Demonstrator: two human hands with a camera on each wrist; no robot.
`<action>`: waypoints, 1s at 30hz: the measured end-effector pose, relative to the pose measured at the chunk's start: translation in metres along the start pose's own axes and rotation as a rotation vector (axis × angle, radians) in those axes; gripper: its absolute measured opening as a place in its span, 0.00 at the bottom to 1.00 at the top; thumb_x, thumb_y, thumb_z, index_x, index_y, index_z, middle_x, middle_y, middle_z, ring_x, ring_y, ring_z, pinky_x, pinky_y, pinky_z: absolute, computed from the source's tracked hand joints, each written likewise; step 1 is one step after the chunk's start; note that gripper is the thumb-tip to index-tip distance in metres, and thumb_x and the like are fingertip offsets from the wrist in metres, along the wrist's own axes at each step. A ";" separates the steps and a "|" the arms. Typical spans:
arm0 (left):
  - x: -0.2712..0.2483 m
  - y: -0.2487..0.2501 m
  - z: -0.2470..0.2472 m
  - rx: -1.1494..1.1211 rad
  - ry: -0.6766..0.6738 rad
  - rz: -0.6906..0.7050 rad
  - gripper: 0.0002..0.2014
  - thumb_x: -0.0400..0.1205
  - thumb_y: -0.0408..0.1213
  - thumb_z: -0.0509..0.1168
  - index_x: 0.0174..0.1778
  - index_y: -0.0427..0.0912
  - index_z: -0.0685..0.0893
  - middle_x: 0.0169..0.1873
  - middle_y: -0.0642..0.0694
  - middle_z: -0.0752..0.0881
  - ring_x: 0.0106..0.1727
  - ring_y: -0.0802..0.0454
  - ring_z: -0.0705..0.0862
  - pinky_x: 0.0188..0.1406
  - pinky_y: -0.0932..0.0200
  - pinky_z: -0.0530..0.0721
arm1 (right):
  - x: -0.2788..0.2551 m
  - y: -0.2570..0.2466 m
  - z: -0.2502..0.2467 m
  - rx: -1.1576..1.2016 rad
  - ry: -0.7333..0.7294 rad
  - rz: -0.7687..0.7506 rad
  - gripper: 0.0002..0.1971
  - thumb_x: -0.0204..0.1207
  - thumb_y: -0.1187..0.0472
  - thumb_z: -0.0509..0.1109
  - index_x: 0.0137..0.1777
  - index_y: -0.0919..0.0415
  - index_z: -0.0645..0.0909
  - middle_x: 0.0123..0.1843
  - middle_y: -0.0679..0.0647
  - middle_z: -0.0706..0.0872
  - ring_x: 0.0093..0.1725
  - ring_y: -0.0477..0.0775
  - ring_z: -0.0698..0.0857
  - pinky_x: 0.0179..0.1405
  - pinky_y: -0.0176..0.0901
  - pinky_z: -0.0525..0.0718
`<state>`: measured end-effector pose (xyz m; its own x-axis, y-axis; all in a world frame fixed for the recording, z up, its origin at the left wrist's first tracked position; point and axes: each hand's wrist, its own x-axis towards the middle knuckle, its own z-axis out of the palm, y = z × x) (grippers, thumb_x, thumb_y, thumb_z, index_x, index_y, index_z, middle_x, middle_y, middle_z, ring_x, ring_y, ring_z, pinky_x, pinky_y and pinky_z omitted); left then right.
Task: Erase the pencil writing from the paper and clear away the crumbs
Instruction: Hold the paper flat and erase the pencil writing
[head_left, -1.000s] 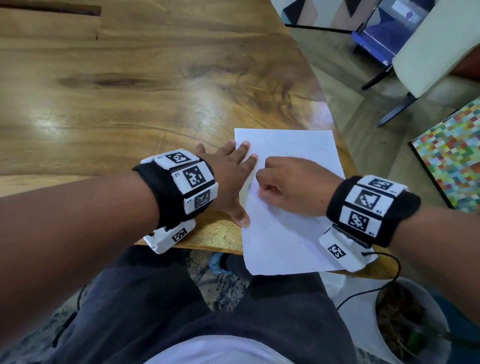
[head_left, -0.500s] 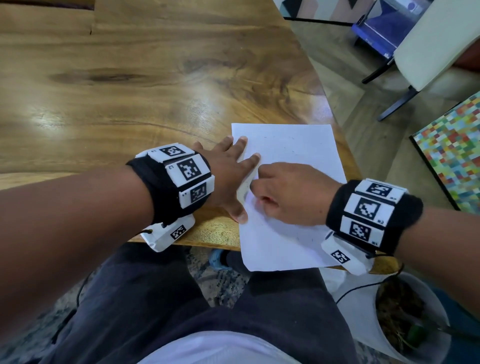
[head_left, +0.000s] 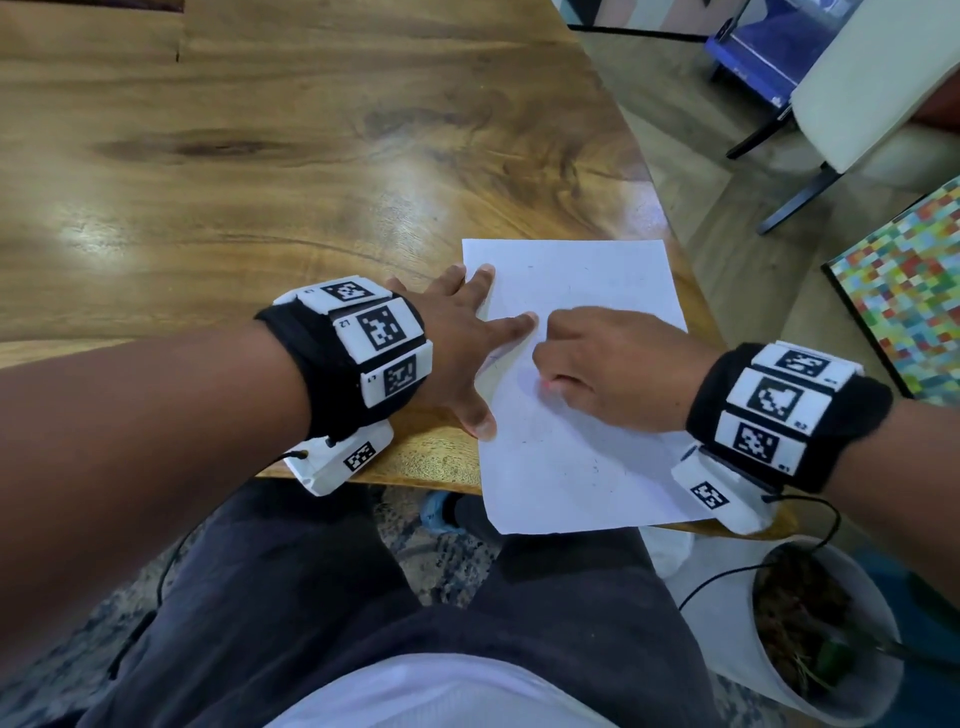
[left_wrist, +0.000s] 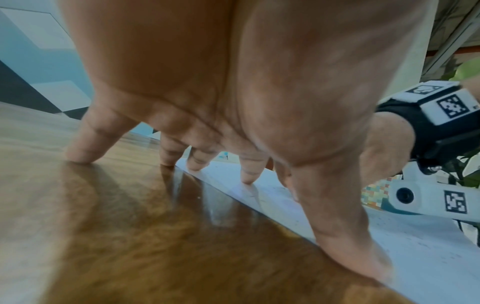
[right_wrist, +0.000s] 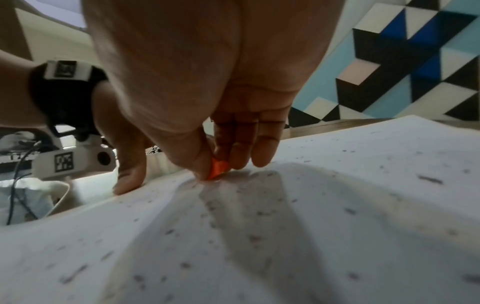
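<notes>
A white sheet of paper (head_left: 582, 415) lies at the near right corner of the wooden table (head_left: 260, 156), its lower end hanging over the edge. My left hand (head_left: 467, 353) lies spread flat, its fingertips and thumb pressing the paper's left edge (left_wrist: 285, 197). My right hand (head_left: 597, 374) pinches a small orange eraser (right_wrist: 218, 167) between thumb and fingers, its tip down on the paper (right_wrist: 259, 236). Dark eraser crumbs (right_wrist: 428, 179) are scattered over the sheet. Faint pencil marks show near my left index finger.
The table's right edge runs just past the paper. Right of it on the floor stand a white pot with a plant (head_left: 810, 639), a colourful checkered board (head_left: 914, 291) and a chair (head_left: 857, 93). My dark-trousered legs are under the table.
My right hand with the eraser has shifted slightly right and down on the paper between frames, a rubbing stroke. The left hand stays pressing the paper's left edge.
</notes>
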<state>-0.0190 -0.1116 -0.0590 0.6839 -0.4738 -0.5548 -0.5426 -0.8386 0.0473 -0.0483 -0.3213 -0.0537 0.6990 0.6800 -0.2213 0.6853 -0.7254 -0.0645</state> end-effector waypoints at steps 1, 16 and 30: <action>0.000 0.001 0.000 0.005 -0.001 -0.002 0.62 0.68 0.74 0.73 0.86 0.71 0.35 0.88 0.41 0.29 0.89 0.37 0.34 0.77 0.16 0.58 | -0.002 0.001 0.001 -0.026 0.009 -0.026 0.08 0.81 0.53 0.59 0.45 0.53 0.77 0.43 0.47 0.71 0.42 0.53 0.75 0.34 0.51 0.77; 0.001 0.002 0.000 0.003 -0.006 -0.015 0.60 0.66 0.73 0.75 0.84 0.77 0.37 0.88 0.41 0.29 0.89 0.36 0.34 0.75 0.13 0.58 | -0.008 -0.022 0.009 -0.034 -0.005 -0.197 0.06 0.80 0.54 0.64 0.47 0.54 0.80 0.45 0.52 0.80 0.43 0.59 0.83 0.31 0.55 0.83; -0.002 0.017 -0.003 0.075 0.038 0.048 0.56 0.77 0.66 0.71 0.90 0.61 0.38 0.89 0.46 0.31 0.90 0.44 0.36 0.82 0.22 0.54 | 0.016 0.042 -0.006 0.041 0.011 0.487 0.05 0.82 0.56 0.59 0.45 0.48 0.74 0.48 0.50 0.76 0.47 0.58 0.81 0.53 0.61 0.82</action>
<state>-0.0284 -0.1261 -0.0549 0.6731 -0.5242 -0.5216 -0.6095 -0.7928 0.0102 -0.0072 -0.3397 -0.0540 0.9385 0.2618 -0.2249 0.2699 -0.9629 0.0055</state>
